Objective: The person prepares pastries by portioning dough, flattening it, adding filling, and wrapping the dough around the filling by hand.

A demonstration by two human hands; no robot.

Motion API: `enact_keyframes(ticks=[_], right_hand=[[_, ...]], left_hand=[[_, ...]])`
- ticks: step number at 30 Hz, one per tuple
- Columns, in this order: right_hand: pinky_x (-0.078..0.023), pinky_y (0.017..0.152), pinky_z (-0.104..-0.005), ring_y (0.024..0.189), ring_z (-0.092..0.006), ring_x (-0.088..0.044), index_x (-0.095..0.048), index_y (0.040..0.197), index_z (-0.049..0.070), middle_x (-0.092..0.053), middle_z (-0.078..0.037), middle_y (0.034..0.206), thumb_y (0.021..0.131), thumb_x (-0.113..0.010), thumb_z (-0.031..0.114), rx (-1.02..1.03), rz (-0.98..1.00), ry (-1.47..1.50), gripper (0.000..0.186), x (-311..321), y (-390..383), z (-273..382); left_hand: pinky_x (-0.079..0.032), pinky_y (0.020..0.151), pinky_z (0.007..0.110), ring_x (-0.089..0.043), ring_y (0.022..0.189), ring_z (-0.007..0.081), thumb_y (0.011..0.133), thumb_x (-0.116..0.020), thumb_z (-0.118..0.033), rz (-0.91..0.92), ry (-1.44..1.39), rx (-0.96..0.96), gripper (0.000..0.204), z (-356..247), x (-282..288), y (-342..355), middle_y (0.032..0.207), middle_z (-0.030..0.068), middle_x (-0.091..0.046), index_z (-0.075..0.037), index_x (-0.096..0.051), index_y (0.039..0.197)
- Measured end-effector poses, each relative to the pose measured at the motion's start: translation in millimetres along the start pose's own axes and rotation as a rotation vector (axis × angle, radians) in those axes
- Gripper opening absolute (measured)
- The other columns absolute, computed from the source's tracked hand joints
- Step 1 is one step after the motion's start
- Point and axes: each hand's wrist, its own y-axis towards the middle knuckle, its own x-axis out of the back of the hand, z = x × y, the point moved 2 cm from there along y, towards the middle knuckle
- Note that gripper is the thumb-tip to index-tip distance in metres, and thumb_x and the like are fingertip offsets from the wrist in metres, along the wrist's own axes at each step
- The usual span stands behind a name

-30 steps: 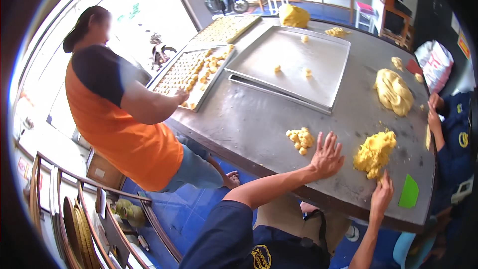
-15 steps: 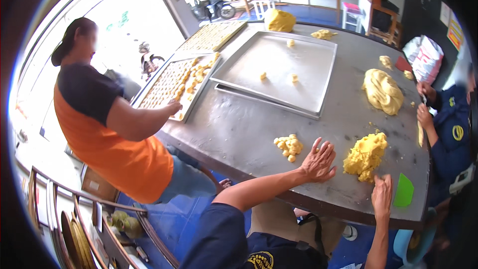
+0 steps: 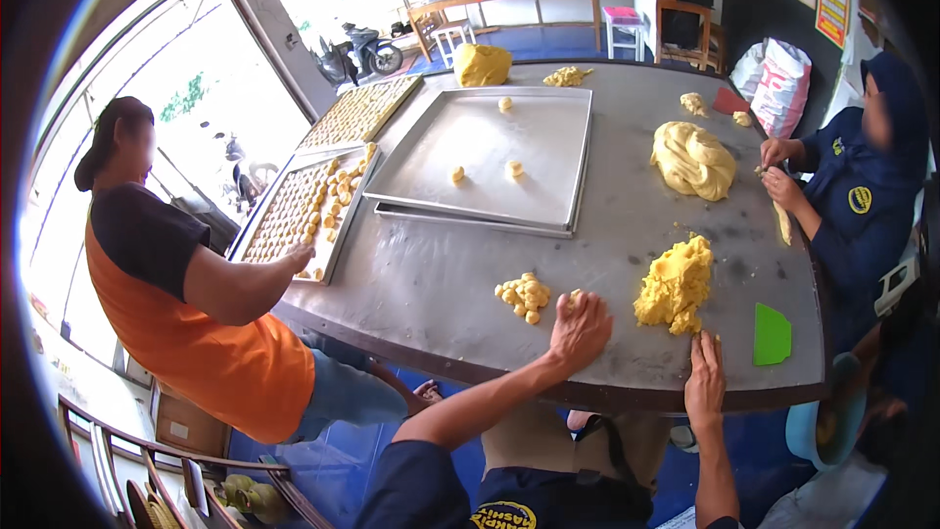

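My left hand [image 3: 580,336]: as its fingers bend down over a small yellow piece [image 3: 575,297], I cannot tell whether they grip it or just touch it.
My right hand [image 3: 703,379]: released, fingers straight, tips at the near edge of the heap.
Heap [image 3: 674,284]: one, yellow and crumbly, on the table [image 3: 431,304], just beyond my right hand.
Balls: one cluster [image 3: 523,296] just left of my left hand, too bunched to count; three more on the upper tray [image 3: 490,142].
Trays: four; two filled ones at the left, two stacked mid-table, across the way beyond the cluster.
Dough [image 3: 693,162]: one big smooth lump beyond the heap.
Scrapers: two; green [image 3: 772,335] near my right hand, red [image 3: 729,101] farther off.
Co-workers: two; one in orange [image 3: 211,362] reaching to a filled tray [image 3: 364,176], one at right handling a dough strip [image 3: 782,222].
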Motion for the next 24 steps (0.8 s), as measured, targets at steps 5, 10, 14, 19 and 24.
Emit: enact_keyframes(ticks=[5,10,14,19,24], right_hand=[[-0.047,0.109,-0.043,0.127,-0.0402,-0.053,-0.061,0.134,-0.009,-0.054,-0.02,0.145,0.089,-0.053,-0.011,0.011,-0.048,0.052,0.046,5,-3,-13],[-0.049,0.101,-0.0421,0.112,-0.0393,-0.055,-0.065,0.128,-0.008,-0.058,-0.023,0.132,0.088,-0.058,-0.009,0.079,0.039,0.042,0.041,11,8,10],[-0.05,0.1,-0.0467,0.116,-0.0428,-0.059,-0.065,0.127,-0.007,-0.058,-0.025,0.129,0.091,-0.06,-0.007,0.051,-0.09,0.353,0.036,16,10,16],[-0.053,0.093,-0.0451,0.109,-0.0426,-0.064,-0.063,0.134,-0.005,-0.064,-0.025,0.116,0.094,-0.063,-0.002,0.073,-0.154,0.602,0.04,13,18,85],[-0.054,0.089,-0.0424,0.099,-0.0368,-0.067,-0.075,0.12,0.002,-0.073,-0.018,0.116,0.089,-0.072,0.002,0.112,-0.183,0.664,0.032,21,28,89]], left_hand=[[-0.037,0.098,0.05,-0.054,0.114,0.0292,0.091,-0.063,-0.017,0.107,0.018,0.042,0.021,-7,15,-47,0.111,0.0107,-0.057,-0.006,-0.062,0.109],[-0.043,0.095,0.048,-0.056,0.111,0.0367,0.097,-0.063,-0.016,0.091,-0.541,0.343,0.019,0,32,-35,0.11,0.0165,-0.061,-0.004,-0.059,0.111],[-0.054,0.079,0.039,-0.072,0.087,0.0286,0.104,-0.062,-0.022,0.101,-0.954,0.656,0.027,-19,43,-22,0.096,0.02,-0.074,0.0,-0.065,0.119],[-0.057,0.077,0.033,-0.074,0.085,0.0183,0.106,-0.06,-0.024,0.148,-1.017,0.558,0.035,-55,30,-10,0.096,0.0189,-0.077,0.0,-0.066,0.131],[-0.058,0.07,0.033,-0.076,0.083,0.0182,0.105,-0.06,-0.018,0.216,-1.259,0.73,0.025,-36,16,-9,0.085,0.0104,-0.077,0.002,-0.072,0.114]])
